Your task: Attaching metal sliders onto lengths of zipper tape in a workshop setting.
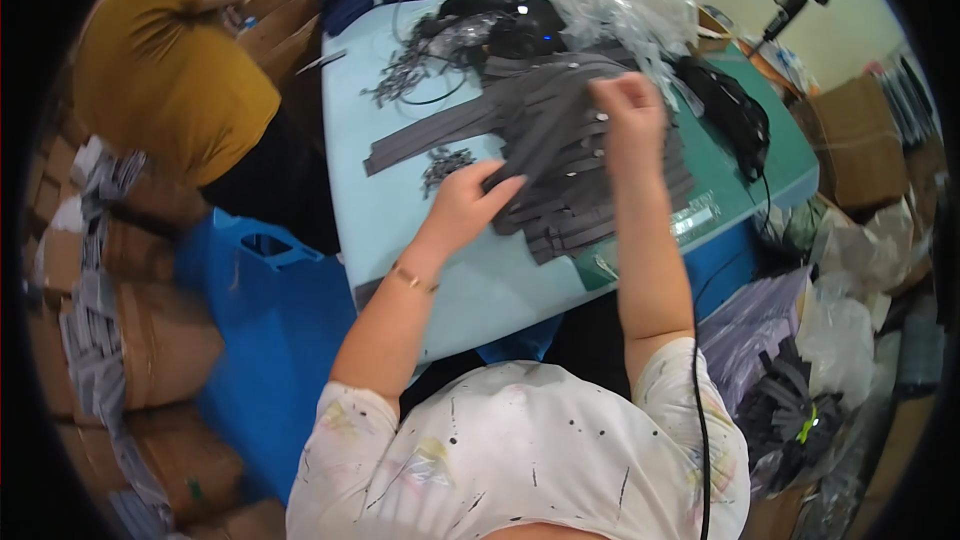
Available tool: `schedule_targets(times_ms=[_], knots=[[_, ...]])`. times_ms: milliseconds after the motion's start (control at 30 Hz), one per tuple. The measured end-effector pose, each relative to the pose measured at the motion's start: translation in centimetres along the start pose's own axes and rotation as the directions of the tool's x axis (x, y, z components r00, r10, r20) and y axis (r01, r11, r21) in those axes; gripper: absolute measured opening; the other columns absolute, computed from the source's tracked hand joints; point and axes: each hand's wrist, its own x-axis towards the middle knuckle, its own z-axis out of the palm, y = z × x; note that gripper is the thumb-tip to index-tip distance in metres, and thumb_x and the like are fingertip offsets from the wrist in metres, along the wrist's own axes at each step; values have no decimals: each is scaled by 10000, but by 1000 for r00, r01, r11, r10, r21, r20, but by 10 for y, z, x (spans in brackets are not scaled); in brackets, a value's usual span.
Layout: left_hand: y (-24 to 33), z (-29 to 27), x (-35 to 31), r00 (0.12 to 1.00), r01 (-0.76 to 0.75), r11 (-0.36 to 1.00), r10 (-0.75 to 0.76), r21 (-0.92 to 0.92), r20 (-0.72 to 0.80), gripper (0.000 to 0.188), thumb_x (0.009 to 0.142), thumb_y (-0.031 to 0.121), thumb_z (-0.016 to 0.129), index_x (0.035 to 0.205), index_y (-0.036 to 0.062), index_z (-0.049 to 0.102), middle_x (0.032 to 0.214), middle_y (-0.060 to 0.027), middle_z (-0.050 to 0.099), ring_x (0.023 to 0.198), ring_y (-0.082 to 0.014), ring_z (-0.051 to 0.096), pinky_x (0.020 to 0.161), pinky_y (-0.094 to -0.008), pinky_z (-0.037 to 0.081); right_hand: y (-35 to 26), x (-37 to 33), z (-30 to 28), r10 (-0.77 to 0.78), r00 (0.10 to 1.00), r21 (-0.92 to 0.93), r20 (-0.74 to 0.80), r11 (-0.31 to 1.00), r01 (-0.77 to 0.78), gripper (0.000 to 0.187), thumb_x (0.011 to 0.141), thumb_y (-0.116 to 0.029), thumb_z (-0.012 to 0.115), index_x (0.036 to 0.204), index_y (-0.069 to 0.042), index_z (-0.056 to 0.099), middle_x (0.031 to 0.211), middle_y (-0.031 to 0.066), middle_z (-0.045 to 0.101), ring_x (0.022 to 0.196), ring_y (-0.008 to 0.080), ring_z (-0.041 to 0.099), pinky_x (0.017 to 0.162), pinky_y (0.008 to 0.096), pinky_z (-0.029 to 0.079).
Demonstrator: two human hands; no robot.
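A heap of dark grey fabric strips (560,215), flat and narrow like zipper tapes, lies on the table in front of me. My left hand (465,205) pinches the lower end of one grey strip (545,140) between thumb and fingers. Higher up and to the right, my right hand (632,115) is closed at the strip's other end; its fingertips are slightly blurred. Several small pale round bits dot the heap. Beside my left hand sits a small pile of dark metal pieces (447,168). Another grey bundle (430,135) sticks out to the left.
More dark metal pieces (405,75) lie farther back on the pale table (375,230), near black bags and clear plastic (620,0). A black pouch (725,110) rests on the green mat (765,135). At left are a blue stool (265,240), cartons (165,340) and a person in mustard (180,70).
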Motion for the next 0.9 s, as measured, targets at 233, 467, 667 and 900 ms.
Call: schedule_targets(times_ms=[233,467,667,900], knots=[[-7,47,64,971,-167,983,150,-78,-184,245,849,185,569,1030,27,615,932,-118,636,839,-172,611,625,-280,456,-13,102,-106,-228,916,-392,-331,916,87,180,766,-97,708,877,-39,578,746,-13,543,629,45,457,583,186,379],[-8,17,13,961,271,561,-201,-782,188,689,774,-85,482,1398,56,228,1132,-119,522,989,-180,558,500,-206,369,-24,2,-12,40,946,-548,321,822,152,204,835,-127,623,1015,-32,612,1002,48,600,888,126,554,747,249,457],[1,26,-21,974,208,781,-221,-589,52,767,767,-83,479,1434,141,173,1058,-47,488,679,-75,425,551,-196,368,-7,-93,46,355,822,-548,446,834,-62,220,783,-186,700,865,-2,612,749,20,619,647,97,572,601,240,473],[-4,6,-60,926,368,475,-262,-799,271,822,738,-111,438,1450,170,138,1136,-71,434,715,-122,466,580,-238,406,7,-106,36,488,616,-369,618,872,-321,164,835,-16,608,991,15,568,851,35,608,780,80,582,692,213,476]])
